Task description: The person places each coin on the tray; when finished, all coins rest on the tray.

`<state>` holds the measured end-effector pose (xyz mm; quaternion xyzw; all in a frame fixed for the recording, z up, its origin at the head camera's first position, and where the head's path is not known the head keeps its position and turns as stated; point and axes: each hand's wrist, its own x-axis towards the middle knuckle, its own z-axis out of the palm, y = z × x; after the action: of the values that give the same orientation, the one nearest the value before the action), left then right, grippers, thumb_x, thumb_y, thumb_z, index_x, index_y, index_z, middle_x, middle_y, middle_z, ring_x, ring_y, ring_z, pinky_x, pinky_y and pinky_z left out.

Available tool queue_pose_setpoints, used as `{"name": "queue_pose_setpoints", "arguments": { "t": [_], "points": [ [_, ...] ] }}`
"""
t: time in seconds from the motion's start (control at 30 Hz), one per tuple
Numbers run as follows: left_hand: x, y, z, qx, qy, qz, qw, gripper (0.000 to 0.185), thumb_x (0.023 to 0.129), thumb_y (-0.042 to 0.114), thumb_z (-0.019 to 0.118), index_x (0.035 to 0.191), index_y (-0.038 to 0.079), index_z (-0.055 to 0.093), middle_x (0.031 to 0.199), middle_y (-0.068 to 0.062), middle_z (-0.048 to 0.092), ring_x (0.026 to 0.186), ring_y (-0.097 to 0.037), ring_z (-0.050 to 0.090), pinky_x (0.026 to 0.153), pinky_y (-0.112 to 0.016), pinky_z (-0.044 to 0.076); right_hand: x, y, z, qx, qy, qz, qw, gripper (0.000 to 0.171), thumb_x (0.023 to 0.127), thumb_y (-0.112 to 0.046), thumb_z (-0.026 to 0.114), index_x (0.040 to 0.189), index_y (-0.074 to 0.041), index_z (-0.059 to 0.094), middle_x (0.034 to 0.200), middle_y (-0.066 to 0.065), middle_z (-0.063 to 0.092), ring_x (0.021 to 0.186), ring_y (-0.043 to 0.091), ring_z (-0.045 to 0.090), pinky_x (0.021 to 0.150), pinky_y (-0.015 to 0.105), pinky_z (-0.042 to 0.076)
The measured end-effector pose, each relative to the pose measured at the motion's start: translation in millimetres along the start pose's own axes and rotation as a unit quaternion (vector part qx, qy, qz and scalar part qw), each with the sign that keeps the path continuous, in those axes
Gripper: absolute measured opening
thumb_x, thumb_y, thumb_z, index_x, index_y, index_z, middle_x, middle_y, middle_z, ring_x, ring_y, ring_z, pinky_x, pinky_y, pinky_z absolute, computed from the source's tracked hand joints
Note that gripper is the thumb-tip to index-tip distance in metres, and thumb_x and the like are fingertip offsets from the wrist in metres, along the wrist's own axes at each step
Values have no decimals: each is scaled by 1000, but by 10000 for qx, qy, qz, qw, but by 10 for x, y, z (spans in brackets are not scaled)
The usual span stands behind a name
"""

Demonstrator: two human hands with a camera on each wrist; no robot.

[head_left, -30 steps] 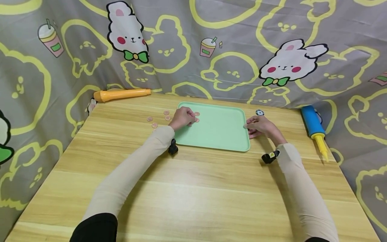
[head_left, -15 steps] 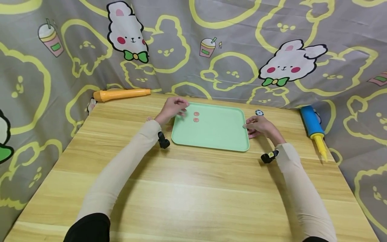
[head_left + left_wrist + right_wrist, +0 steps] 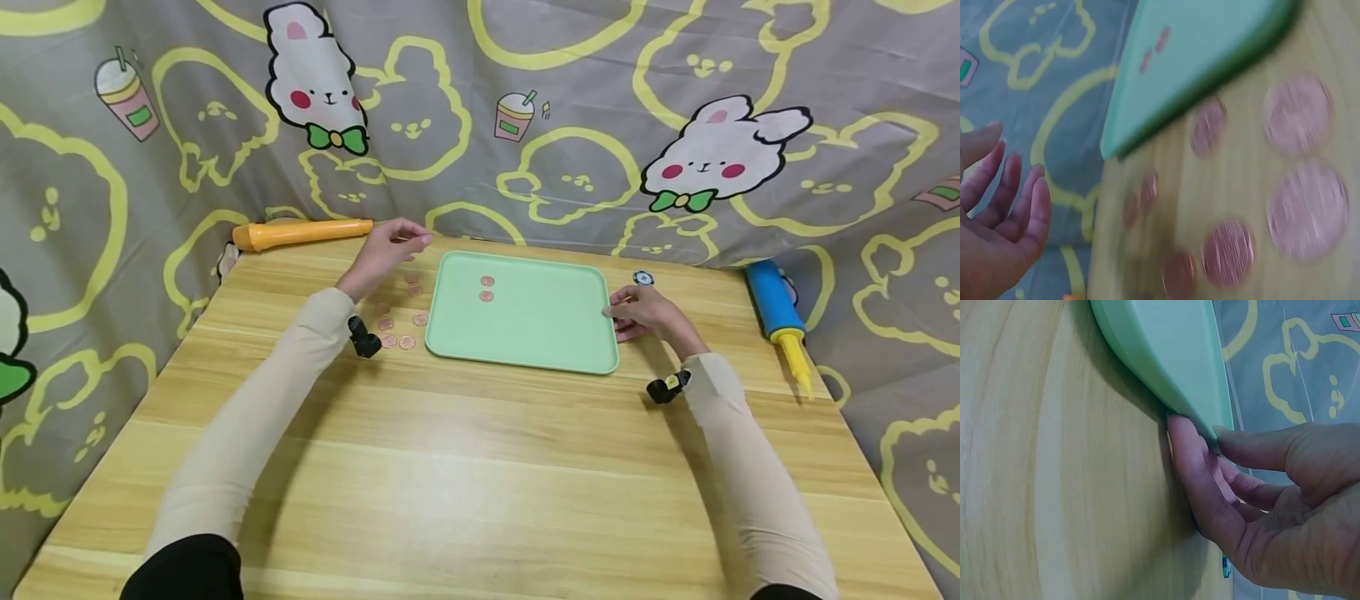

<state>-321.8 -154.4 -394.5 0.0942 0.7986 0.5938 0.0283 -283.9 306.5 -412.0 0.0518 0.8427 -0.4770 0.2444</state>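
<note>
A pale green tray point(image 3: 555, 321) lies on the table with two copper-coloured discs, like coins point(image 3: 487, 297), near its left side. Several more loose coins point(image 3: 407, 342) are scattered on the wood left of the tray. My left hand point(image 3: 386, 250) is in the air above and behind them, fingers loosely bent, with nothing visible in it; in the left wrist view the palm point(image 3: 991, 262) looks bare. At the tray's right end my right hand point(image 3: 643, 312) pinches the rim, thumb on top and index finger against the outside, as the right wrist view shows.
An orange toy microphone-like stick point(image 3: 303, 233) lies at the back left. A blue and white poker chip point(image 3: 643, 278) sits behind my right hand. At the right edge is a blue and yellow hand pump point(image 3: 780, 325). A patterned curtain point(image 3: 570, 125) borders the table point(image 3: 465, 483).
My left hand has moved left and back, from the coins on the tray out past its left edge, and its fingers have loosened. My right hand stays at the tray's rim.
</note>
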Motion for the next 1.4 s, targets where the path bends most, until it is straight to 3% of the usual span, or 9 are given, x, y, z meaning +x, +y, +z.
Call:
{"name": "queue_pose_setpoints", "arguments": {
  "t": [0.23, 0.47, 0.63, 0.77, 1.0, 1.17, 1.4],
  "points": [
    [-112, -198, -299, 525, -127, -125, 9985, 41, 104, 28, 68, 132, -1, 63, 129, -12, 65, 114, -30, 61, 106, -52, 51, -5, -5, 3, 2, -11, 16, 10000, 37, 106, -11, 61, 134, 7, 44, 93, 7, 61, 75, 14, 65, 73, 34, 65],
    [-181, -398, -642, 798, -640, -473, 9936, 46, 104, 27, 69, 140, 0, 58, 135, -16, 61, 117, -37, 62, 99, -47, 56, 6, 8, -8, 85, -76, 6, 9999, 38, 107, -9, 60, 136, 8, 41, 90, 7, 60, 72, 14, 66, 71, 34, 65],
    [-239, -535, -798, 1017, -1250, -745, 9841, 54, 103, 26, 70, 148, 3, 52, 150, -21, 51, 133, -37, 53, 112, -53, 44, -32, -6, -3, -6, -12, -44, 10000, 37, 107, -10, 59, 135, 8, 42, 93, 7, 60, 76, 14, 64, 72, 33, 65],
    [-330, -632, -831, 1398, -1539, -701, 9756, 54, 103, 23, 71, 149, 2, 53, 147, -22, 51, 133, -34, 47, 112, -46, 38, -39, -15, 3, 20, -34, -90, 10000, 37, 107, -10, 60, 135, 7, 43, 94, 8, 60, 77, 15, 64, 73, 33, 65],
    [-420, -657, -774, 1364, -1322, -332, 9812, 41, 100, 15, 74, 135, -3, 64, 125, -15, 60, 105, -18, 51, 88, -23, 44, -39, -27, 6, -17, -47, -126, 9999, 35, 106, -11, 61, 132, 6, 43, 93, 8, 59, 76, 15, 64, 71, 33, 65],
    [-442, -601, -761, 1426, -1152, -431, 9821, 36, 98, 14, 77, 127, -5, 68, 109, -10, 62, 93, -17, 50, 80, -25, 42, -9, -27, 12, -56, -65, -140, 9999, 33, 107, -10, 60, 131, 5, 43, 93, 9, 59, 76, 15, 64, 71, 33, 65],
    [-440, -551, -710, 1552, -926, -628, 9815, 36, 95, 17, 80, 120, -5, 69, 106, -11, 61, 92, -18, 49, 80, -24, 42, -21, 0, -5, -116, -70, -140, 9998, 37, 106, -11, 61, 133, 6, 43, 95, 10, 59, 78, 17, 64, 71, 34, 65]
  ]
}}
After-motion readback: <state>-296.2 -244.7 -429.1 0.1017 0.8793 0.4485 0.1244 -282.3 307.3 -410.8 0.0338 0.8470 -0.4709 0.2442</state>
